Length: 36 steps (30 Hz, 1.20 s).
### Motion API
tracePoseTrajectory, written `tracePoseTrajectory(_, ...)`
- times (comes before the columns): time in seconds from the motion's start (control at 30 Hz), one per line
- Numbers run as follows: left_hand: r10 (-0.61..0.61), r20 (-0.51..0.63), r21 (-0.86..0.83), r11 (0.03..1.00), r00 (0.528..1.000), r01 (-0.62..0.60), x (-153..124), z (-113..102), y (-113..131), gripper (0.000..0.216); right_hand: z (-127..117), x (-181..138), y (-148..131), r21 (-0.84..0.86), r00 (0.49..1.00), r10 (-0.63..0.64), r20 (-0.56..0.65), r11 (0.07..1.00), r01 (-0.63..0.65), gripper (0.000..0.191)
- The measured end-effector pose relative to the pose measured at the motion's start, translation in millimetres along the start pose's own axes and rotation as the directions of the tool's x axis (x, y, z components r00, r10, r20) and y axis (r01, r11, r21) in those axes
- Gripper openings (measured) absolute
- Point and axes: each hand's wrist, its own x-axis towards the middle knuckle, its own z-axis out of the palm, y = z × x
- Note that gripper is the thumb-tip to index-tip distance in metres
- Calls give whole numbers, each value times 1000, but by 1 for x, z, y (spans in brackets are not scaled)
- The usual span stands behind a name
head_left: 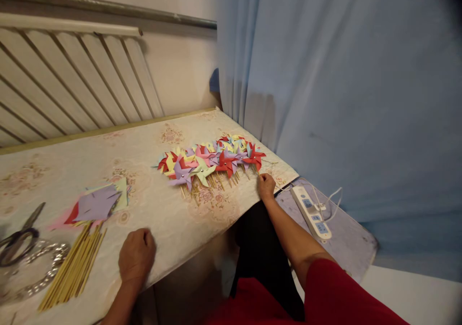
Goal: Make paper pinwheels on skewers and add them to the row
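Note:
My right hand [267,187] is closed around the lower end of the stick of a red pinwheel [254,157], at the near right side of a pile. The pile holds several paper pinwheels, among them a purple pinwheel [182,175], a pale green pinwheel [202,170] and another red pinwheel [225,164], their sticks pointing toward me. My left hand [137,255] rests as a loose fist on the table's near edge, with nothing seen in it. Left of it lies a bundle of thin wooden sticks [72,267], below a stack of cut paper sheets [97,203].
Scissors [21,238] and a ring of shiny beads or pins [54,267] lie at the far left of the flower-patterned table [173,135]. A white power strip [311,213] with cords sits on a lower surface at right. A blue curtain [325,99] and a radiator [72,75] border the table.

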Motion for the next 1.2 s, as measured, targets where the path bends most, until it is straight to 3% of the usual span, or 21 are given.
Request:
tracePoseTrajectory(0.63, -2, 7, 3, 1000, 1000, 2, 0, 1, 0, 31, 4, 2, -2, -89, 1000, 19, -1, 996, -19, 20)
tracePoseTrajectory(1.2, -2, -1, 4, 1000, 1000, 2, 0, 0, 2, 32, 4, 1, 0, -63, 998, 46, -41, 997, -49, 15)
